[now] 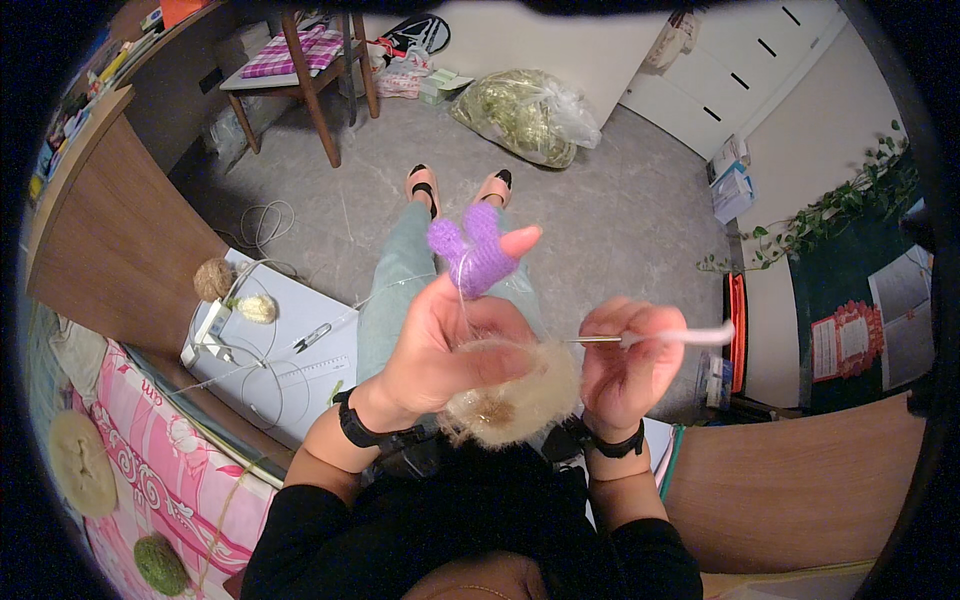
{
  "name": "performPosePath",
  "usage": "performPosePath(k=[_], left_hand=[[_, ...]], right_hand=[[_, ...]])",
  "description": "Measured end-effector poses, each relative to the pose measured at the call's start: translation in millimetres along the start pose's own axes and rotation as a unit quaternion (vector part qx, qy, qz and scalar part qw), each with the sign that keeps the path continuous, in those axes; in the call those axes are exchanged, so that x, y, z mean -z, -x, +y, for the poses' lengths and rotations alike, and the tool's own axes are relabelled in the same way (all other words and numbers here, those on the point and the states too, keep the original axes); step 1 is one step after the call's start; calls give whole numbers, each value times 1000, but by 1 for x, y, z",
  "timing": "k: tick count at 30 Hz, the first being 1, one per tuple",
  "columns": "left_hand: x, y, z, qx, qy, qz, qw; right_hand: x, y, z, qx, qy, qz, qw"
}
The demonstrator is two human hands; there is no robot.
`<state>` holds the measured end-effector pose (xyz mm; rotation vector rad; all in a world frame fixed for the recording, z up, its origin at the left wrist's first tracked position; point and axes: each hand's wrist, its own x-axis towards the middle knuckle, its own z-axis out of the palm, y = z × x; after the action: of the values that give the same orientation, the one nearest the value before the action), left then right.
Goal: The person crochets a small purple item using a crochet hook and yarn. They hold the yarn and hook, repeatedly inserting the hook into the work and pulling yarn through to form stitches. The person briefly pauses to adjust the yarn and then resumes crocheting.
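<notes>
In my left hand (457, 349) is a fuzzy cream crocheted piece (525, 397) with a brownish patch, held between thumb and fingers. A purple knitted or crocheted cover (484, 255) sits over fingers of that hand, one fingertip sticking out, and pale yarn runs across it. My right hand (634, 360) grips a crochet hook (600, 340) with a metal shaft and a pale handle; the hook's tip points left at the cream piece's upper edge. Whether yarn lies on the hook's tip cannot be told.
On a white board (300, 345) at left lie thread snips (312, 337), a clear ruler (315, 367), a power strip (214, 330), cables and small yarn balls (214, 280). A green yarn ball (160, 564) rests on pink fabric (187, 480). Ahead stand a chair (300, 75) and a filled plastic bag (525, 116).
</notes>
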<state>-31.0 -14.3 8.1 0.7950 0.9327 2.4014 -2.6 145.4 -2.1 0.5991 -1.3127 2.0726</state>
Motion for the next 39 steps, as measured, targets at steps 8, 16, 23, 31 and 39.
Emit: performPosePath(k=[8,16,23,31,39], left_hand=[[-12,1,-13,-120,-185,30,975],[-4,-1,3,-8,-48,-12,999],[-9,1,-6,-74,-176,-4,982],[-11,-2,-10,-35,-158,17,987],[-9,-1,-11,-52,-124,42,990]], right_hand=[[-1,5,5,156,275,-83,945],[1,3,1,91,62,0,994],[-1,6,-7,-73,9,13,997],[-3,17,3,133,287,-8,949],[-6,1,-6,-116,-42,-31,992]])
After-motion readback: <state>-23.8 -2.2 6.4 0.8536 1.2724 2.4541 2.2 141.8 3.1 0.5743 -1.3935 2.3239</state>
